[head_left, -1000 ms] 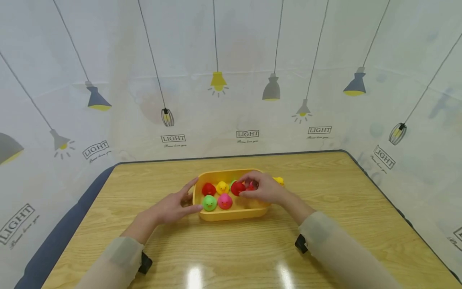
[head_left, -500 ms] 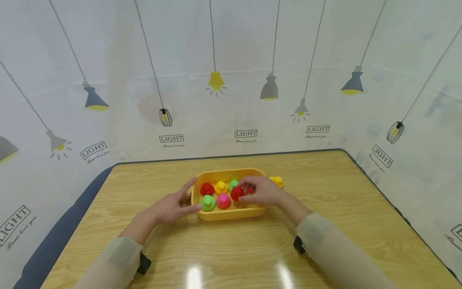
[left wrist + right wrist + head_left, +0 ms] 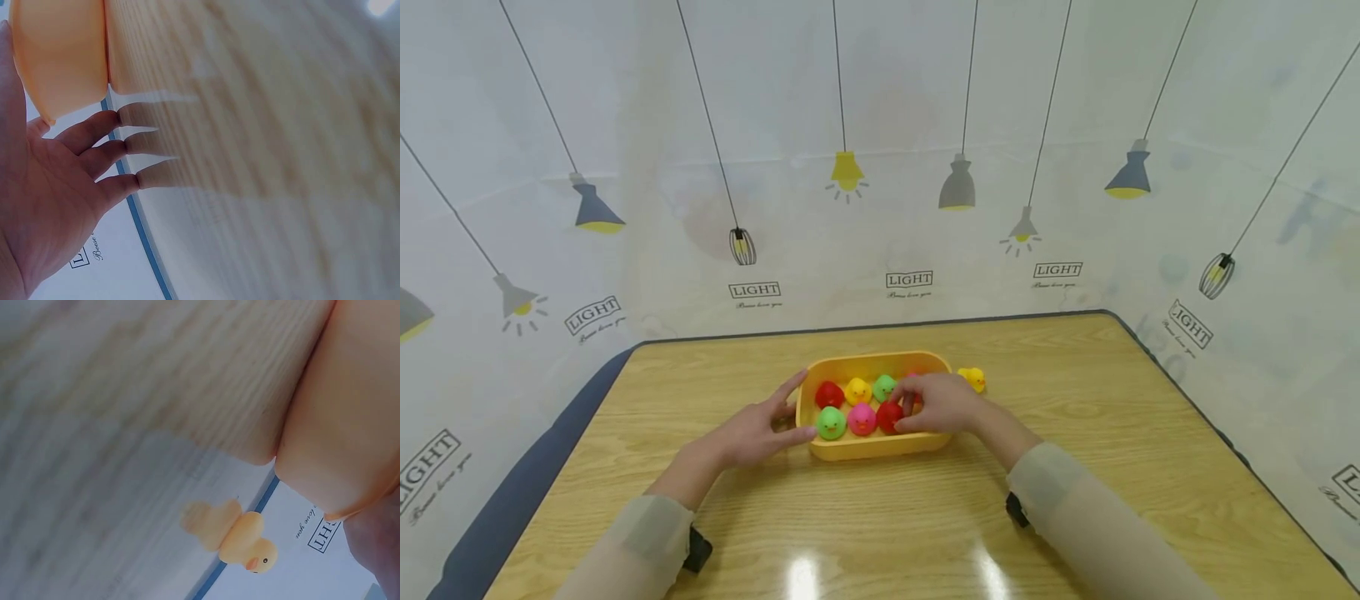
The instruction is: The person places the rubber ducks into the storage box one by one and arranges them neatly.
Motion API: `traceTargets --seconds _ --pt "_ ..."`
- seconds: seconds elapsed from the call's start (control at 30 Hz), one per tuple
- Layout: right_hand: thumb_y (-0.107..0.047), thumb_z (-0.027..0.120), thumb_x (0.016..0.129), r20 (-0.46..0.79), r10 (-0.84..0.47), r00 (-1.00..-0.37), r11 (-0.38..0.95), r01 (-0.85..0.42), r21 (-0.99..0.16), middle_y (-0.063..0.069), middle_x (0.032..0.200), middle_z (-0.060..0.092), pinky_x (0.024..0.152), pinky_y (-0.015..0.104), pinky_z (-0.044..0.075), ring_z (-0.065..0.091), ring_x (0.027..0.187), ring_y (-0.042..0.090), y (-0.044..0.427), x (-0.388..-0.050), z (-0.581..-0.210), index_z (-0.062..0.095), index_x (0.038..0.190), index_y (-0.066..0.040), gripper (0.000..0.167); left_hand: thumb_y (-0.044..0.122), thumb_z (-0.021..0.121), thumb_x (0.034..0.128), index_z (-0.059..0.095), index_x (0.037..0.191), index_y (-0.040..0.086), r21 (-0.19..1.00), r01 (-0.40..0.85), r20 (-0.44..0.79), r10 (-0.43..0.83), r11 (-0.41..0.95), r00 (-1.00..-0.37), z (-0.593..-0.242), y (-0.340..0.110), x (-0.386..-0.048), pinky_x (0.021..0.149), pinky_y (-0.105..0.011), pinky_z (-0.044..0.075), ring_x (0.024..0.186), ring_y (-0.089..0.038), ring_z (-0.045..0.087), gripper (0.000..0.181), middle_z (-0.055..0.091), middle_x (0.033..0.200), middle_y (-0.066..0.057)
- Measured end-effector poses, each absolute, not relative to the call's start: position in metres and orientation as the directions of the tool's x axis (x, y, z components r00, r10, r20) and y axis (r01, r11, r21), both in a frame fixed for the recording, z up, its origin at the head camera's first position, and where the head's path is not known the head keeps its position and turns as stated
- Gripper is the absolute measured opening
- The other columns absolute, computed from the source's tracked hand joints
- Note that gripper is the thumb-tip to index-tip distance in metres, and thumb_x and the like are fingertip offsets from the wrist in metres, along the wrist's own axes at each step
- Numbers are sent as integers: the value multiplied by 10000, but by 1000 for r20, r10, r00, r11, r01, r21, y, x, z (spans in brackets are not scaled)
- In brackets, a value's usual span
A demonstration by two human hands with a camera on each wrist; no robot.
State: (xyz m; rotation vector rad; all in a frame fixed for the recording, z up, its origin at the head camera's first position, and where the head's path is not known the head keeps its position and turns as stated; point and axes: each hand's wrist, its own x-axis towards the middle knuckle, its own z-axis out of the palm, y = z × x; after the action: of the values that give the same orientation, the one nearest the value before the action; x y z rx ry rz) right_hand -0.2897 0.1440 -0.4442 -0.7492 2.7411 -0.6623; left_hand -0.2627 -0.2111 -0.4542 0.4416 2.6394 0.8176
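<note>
My right hand (image 3: 946,406) reaches over the right end of a yellow-orange plastic tray (image 3: 874,451). Its thumb and fingers pinch a red rubber duck (image 3: 889,417) low in the front row, beside a pink duck (image 3: 862,419). At the tray's left end rests my left hand (image 3: 752,430), its thumb and index finger spread along the rim. Other fingertips of that hand (image 3: 62,175) touch the tabletop in the left wrist view. Also in the tray are a green duck (image 3: 831,423), another red duck (image 3: 829,394), a yellow duck (image 3: 858,391) and a second green duck (image 3: 884,387).
A loose yellow duck (image 3: 974,379) stands on the wooden table (image 3: 850,517), just right of the tray; the right wrist view shows it too. My right hand partly hides a pink duck in the tray's back right. A lamp-printed curtain (image 3: 805,125) surrounds the table's far edges.
My right hand has brought the red duck toward the front of the tray and lower, next to the pink one. The green duck behind now shows more. My left hand stays at the rim.
</note>
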Motion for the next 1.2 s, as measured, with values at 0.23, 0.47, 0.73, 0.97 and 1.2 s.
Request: traceTargets --seconds 0.23,0.47,0.73,0.97,1.2 --pt "-413 854 954 -113 -519 -848 796 -431 -424 -170 903 689 783 312 474 597 823 93 141 -290 -443 748 1159 -302 256 758 660 974 21 1746 518 593 174 -236 376 786 -896 -455 -211 -263 1271 -793 278 1590 -521 415 1030 511 1694 -152" --pt "-423 850 957 -120 -505 -855 808 -420 -414 -166 913 691 812 324 484 602 851 96 139 -289 -441 749 1189 -286 288 752 660 976 8 1745 518 589 171 -239 373 790 -897 -455 -211 -263 1248 -815 288 1584 -533 415 1035 501 1701 -157" --pt "-425 834 965 -112 -501 -858 807 -416 -419 -172 937 699 810 324 491 602 860 96 140 -289 -441 753 1189 -295 271 723 666 991 13 1749 507 590 172 -238 373 789 -897 -453 -211 -261 1254 -808 287 1584 -535 413 1024 499 1701 -161" --pt "-413 825 983 -90 -496 -864 800 -415 -434 -186 965 717 831 324 500 609 876 79 141 -288 -442 759 1227 -287 282 718 668 992 13 1744 521 592 161 -244 366 790 -898 -453 -210 -260 1254 -813 278 1589 -536 405 1016 495 1704 -159" --pt "-361 816 1000 -79 -496 -865 792 -413 -449 -188 968 723 831 328 496 610 876 85 141 -287 -442 758 1237 -276 258 717 659 1000 8 1744 520 590 166 -242 369 790 -898 -453 -209 -261 1259 -813 268 1594 -528 401 1009 499 1702 -152"
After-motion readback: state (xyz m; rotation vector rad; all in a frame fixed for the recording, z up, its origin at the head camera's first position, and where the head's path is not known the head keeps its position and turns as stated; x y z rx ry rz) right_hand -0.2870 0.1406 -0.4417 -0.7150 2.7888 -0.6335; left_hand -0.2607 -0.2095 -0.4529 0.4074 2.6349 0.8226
